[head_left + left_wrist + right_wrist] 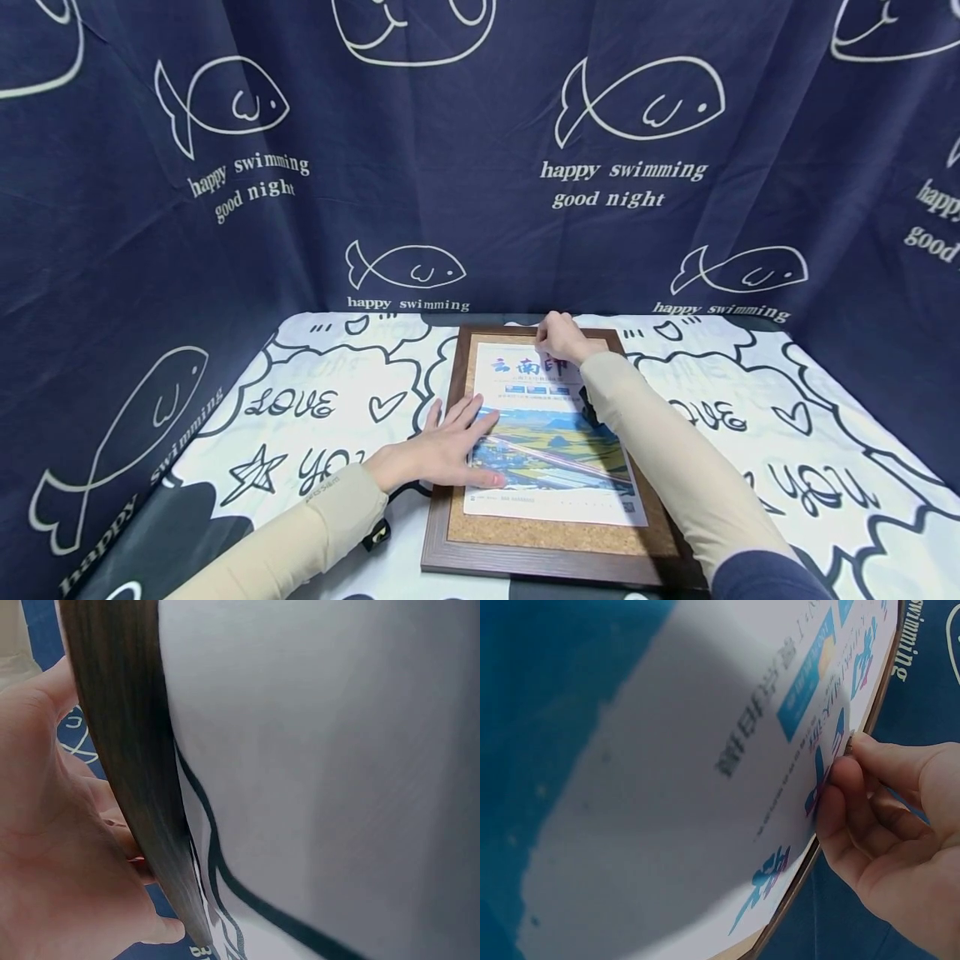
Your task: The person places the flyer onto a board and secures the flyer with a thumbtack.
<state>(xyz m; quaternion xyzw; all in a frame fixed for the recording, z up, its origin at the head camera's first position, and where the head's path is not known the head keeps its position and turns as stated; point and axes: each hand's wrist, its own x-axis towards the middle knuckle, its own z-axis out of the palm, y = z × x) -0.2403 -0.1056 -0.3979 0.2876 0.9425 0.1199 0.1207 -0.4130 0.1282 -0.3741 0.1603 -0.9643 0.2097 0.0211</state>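
A wood-framed cork board (555, 536) lies on the table with a printed poster (555, 450) on it, showing a blue and yellow landscape under large characters. My left hand (442, 450) rests with spread fingers across the left side of the frame (441, 533) and onto the poster's left edge. In the left wrist view the frame's side (127, 727) partly hides this hand. At the poster's top edge, my right hand (562, 337) pinches a small pin-like piece (850, 743) between thumb and forefinger, mostly covered by the fingertips; its other fingers are curled against the poster.
The tabletop wears a white cloth (330, 367) with black doodles and lettering. Dark blue curtains (495, 183) with fish drawings stand behind the board and on both sides. A small black device (377, 535) is strapped under the left wrist.
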